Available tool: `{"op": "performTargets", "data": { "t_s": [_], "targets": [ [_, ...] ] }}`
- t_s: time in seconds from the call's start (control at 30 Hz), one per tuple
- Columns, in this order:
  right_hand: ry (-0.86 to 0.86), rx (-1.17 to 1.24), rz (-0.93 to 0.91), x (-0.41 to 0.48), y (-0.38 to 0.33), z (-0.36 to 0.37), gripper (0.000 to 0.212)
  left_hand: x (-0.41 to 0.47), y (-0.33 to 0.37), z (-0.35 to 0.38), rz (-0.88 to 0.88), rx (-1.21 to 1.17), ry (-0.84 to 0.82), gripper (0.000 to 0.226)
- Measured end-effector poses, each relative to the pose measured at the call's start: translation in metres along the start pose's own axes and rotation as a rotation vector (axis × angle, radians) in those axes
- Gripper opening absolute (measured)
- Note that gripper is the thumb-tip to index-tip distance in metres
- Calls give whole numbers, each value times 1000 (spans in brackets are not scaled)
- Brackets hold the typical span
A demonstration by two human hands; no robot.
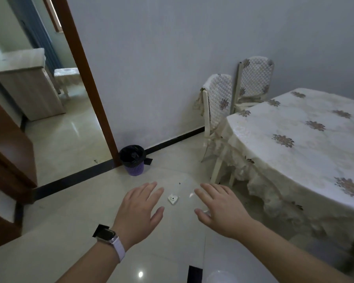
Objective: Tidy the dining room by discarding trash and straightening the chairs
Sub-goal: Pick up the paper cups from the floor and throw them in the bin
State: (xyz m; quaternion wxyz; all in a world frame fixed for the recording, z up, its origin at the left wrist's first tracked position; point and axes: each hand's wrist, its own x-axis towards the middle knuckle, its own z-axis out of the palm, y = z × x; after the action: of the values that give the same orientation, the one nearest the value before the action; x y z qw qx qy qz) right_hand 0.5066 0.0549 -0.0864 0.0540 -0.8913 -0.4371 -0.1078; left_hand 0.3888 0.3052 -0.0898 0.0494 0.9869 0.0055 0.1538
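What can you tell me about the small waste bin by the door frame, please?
The waste bin is a small round basket of purple lattice plastic, lined with a black bag folded over its rim. It stands upright on the pale tiled floor at the foot of the brown door frame, close to the wall. Its contents cannot be made out.

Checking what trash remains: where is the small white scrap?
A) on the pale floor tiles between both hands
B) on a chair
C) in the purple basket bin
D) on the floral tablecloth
A: the small white scrap lies on the pale floor tiles, seen between the left hand and right hand.
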Motion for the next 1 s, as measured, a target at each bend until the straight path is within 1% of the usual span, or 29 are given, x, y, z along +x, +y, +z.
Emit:
{"op": "performTargets", "data": {
  "t_s": [0.17, 0.37, 0.57, 0.67, 0.8, 1.0],
  "targets": [
    [-22, -30, 85, 44, -12, 7, 54, 42, -57, 16, 82, -33, -55, 49],
    [-69, -28, 159, 75, 3, 23, 53, 93, -84, 44, 149, -123, -67, 48],
    [-103, -5, 228, 117, 41, 66, 52, 151, -97, 85, 203, -170, -104, 47],
    [-117, 64, 252, 143, 65, 97, 53, 182, -107, 104, 206, -176, -154, 48],
    [-125, 104, 285, 177, 101, 137, 52, 237, -126, 124, 215, -122, -235, 49],
    [-183, 160, 346, 212, 143, 175, 53, 309, -139, 164, 268, -110, -300, 48]
  ]
}}
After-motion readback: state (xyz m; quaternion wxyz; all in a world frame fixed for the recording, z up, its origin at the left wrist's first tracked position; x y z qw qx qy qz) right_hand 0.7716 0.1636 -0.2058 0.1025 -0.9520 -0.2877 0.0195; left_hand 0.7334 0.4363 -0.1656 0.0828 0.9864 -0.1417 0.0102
